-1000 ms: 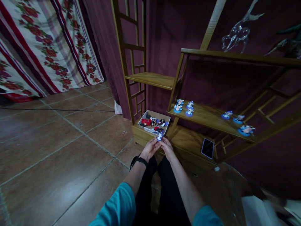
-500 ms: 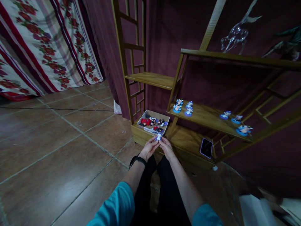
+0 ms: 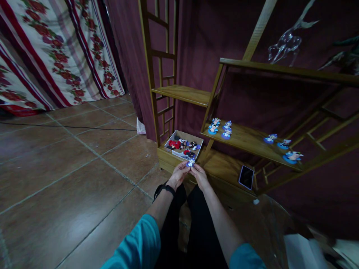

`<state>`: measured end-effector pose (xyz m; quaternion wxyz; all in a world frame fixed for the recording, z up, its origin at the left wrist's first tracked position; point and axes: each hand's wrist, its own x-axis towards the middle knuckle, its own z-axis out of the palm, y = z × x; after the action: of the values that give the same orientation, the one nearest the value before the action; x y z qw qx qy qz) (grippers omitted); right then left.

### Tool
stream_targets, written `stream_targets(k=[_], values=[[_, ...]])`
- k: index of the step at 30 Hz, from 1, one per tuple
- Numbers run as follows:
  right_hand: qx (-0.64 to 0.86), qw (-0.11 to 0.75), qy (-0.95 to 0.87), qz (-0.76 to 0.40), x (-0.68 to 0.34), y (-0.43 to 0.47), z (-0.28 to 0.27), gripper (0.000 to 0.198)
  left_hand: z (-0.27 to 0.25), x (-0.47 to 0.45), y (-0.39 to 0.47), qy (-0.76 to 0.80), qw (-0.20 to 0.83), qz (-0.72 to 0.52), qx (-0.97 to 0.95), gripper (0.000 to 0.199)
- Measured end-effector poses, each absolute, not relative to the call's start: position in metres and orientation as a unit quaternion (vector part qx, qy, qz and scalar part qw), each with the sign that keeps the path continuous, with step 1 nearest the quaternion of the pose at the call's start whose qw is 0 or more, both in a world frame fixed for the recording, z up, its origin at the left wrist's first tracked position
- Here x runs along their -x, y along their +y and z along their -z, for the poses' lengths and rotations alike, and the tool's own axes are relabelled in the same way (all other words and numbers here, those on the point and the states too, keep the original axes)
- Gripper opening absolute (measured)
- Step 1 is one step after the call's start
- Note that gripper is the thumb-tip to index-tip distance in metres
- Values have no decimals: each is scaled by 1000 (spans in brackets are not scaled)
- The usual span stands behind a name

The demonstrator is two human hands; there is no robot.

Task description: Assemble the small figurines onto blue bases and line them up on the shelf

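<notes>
One small figurine (image 3: 191, 163) is pinched in the fingertips of the left hand (image 3: 178, 176) and right hand (image 3: 200, 177), just this side of the toy box (image 3: 190, 136). Beyond, I count seven more figurines (image 3: 227, 133) along a shelf (image 3: 246, 138), a glass deer (image 3: 286, 43) higher up.

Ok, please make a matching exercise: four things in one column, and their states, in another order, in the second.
1. Box
2. Device
3. Four-legged statue
4. Left hand

A. see-through
B. gripping a small figurine
C. open, with red and black toys inside
D. dark screen, pale edge

Pairs: 1-C, 2-D, 3-A, 4-B.
</notes>
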<state>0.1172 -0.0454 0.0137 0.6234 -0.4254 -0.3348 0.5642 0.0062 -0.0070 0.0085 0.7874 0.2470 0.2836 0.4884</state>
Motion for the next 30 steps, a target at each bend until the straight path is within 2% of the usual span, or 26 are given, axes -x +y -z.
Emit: stream_targets(k=[15, 30], values=[[435, 640, -288, -565, -121, -44, -8, 25, -4, -7, -8, 266, 771, -490, -309, 42], [420, 655, -284, -560, -121, -42, -5, 24, 4, -11, -5, 272, 757, -499, -321, 43]])
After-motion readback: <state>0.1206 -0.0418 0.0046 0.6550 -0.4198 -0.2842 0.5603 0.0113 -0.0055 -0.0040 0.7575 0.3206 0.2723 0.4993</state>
